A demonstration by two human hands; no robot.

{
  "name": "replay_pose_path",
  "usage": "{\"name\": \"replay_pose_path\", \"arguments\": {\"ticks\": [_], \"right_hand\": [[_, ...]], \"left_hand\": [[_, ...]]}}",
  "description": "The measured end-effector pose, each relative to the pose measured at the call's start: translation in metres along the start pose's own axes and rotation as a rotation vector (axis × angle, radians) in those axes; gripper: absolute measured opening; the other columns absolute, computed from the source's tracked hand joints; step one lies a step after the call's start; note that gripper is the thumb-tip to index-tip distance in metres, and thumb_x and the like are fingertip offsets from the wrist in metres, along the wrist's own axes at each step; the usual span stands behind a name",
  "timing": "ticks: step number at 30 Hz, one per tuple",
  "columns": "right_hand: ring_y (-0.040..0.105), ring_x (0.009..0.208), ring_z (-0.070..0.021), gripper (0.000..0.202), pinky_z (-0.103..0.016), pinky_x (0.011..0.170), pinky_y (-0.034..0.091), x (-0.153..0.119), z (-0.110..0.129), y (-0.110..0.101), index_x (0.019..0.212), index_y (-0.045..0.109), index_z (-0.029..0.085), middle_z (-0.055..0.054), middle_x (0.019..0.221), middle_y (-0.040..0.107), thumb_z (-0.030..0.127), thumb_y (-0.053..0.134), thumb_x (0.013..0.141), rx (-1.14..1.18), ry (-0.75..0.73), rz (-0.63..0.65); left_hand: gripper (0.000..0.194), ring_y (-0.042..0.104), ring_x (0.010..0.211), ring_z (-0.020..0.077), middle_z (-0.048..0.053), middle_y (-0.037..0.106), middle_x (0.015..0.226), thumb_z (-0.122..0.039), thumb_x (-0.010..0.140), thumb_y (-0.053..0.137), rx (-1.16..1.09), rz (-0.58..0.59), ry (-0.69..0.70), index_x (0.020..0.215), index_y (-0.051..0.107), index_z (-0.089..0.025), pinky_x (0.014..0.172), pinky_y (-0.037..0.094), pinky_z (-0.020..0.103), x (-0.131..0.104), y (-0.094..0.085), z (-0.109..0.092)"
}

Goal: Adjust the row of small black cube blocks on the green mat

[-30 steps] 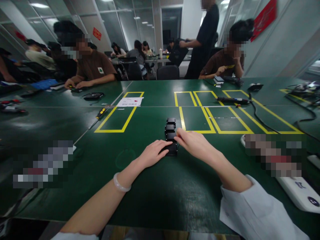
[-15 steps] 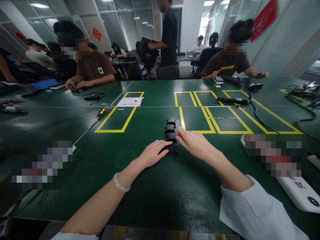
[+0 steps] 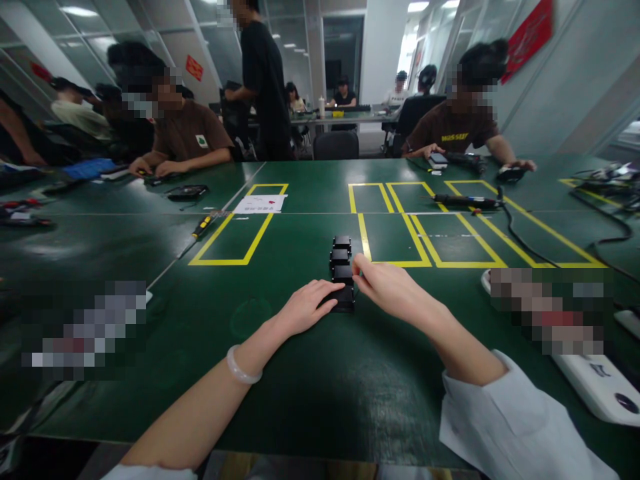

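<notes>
A short row of several small black box-shaped parts runs away from me on the green table. The nearest black box-shaped part is steadied by my left hand, with its fingertips along the far side and its thumb at the near left. Just right of that part, my right hand is closed in a pinch, its fingertips close to the row. A thin dark bit shows below those fingertips, but what they hold is too small to make out.
Yellow tape rectangles mark the table ahead. A yellow-black screwdriver and a paper sheet lie left of centre; a black pen-like tool with a cable lies right. A white device is at right. Two people sit opposite.
Both my hands and the black parts stay nearly still. The standing person in the background has moved left, and the person opposite at right has lowered a hand onto a dark object.
</notes>
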State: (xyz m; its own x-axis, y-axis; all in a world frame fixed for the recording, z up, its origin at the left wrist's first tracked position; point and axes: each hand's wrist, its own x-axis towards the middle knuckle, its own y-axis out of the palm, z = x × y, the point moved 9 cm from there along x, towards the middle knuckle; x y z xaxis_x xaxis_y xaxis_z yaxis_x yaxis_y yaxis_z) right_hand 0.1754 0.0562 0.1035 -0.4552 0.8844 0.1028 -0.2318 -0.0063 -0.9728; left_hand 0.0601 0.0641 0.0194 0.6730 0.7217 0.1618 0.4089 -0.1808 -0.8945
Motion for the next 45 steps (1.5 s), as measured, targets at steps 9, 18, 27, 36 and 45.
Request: {"name": "replay_pose_path", "arguments": {"ticks": [9, 18, 27, 36, 45], "right_hand": [[0.060, 0.066, -0.0161, 0.019, -0.024, 0.054, 0.025, 0.0002, -0.0004, 0.0008, 0.098, 0.048, 0.020, -0.003, 0.076, 0.065, 0.034, 0.035, 0.096, -0.035, 0.014, 0.011], [0.060, 0.067, -0.0164, 0.017, -0.024, 0.053, 0.025, -0.0002, 0.0002, -0.0004, 0.099, 0.047, 0.021, -0.003, 0.078, 0.066, 0.034, 0.037, 0.095, -0.037, 0.020, -0.004], [0.059, 0.066, -0.0146, 0.013, -0.023, 0.054, 0.026, -0.0019, 0.0022, -0.0007, 0.103, 0.045, 0.021, -0.002, 0.080, 0.066, 0.025, 0.040, 0.092, 0.003, -0.015, -0.004], [0.060, 0.067, -0.0156, 0.017, -0.024, 0.055, 0.026, -0.0014, 0.0014, 0.0004, 0.102, 0.048, 0.021, -0.003, 0.078, 0.066, 0.030, 0.036, 0.095, -0.042, 0.004, 0.013], [0.058, 0.064, -0.0152, 0.022, -0.024, 0.053, 0.024, -0.0002, 0.0001, 0.0006, 0.098, 0.049, 0.021, -0.002, 0.074, 0.065, 0.038, 0.035, 0.096, -0.051, 0.016, -0.012]], "left_hand": [[0.037, 0.052, 0.110, 0.0201, 0.004, 0.056, 0.124, -0.034, 0.098, 0.040, -0.001, -0.005, 0.005, 0.133, 0.045, -0.026, 0.097, 0.042, 0.036, 0.0000, 0.0003, -0.0003], [0.037, 0.053, 0.109, 0.0205, 0.004, 0.057, 0.123, -0.035, 0.098, 0.040, -0.005, -0.004, -0.008, 0.134, 0.046, -0.026, 0.095, 0.044, 0.036, 0.0001, -0.0013, -0.0007], [0.038, 0.052, 0.110, 0.0209, 0.005, 0.056, 0.124, -0.034, 0.098, 0.040, -0.007, -0.008, 0.007, 0.134, 0.045, -0.026, 0.096, 0.043, 0.037, 0.0001, -0.0002, -0.0010], [0.038, 0.052, 0.111, 0.0206, 0.005, 0.056, 0.125, -0.035, 0.098, 0.040, -0.009, -0.010, 0.005, 0.135, 0.045, -0.027, 0.098, 0.042, 0.037, -0.0002, 0.0005, 0.0003], [0.037, 0.053, 0.109, 0.0205, 0.005, 0.057, 0.123, -0.034, 0.098, 0.040, -0.015, -0.010, 0.003, 0.133, 0.046, -0.026, 0.097, 0.042, 0.036, 0.0001, -0.0001, -0.0003]]}}
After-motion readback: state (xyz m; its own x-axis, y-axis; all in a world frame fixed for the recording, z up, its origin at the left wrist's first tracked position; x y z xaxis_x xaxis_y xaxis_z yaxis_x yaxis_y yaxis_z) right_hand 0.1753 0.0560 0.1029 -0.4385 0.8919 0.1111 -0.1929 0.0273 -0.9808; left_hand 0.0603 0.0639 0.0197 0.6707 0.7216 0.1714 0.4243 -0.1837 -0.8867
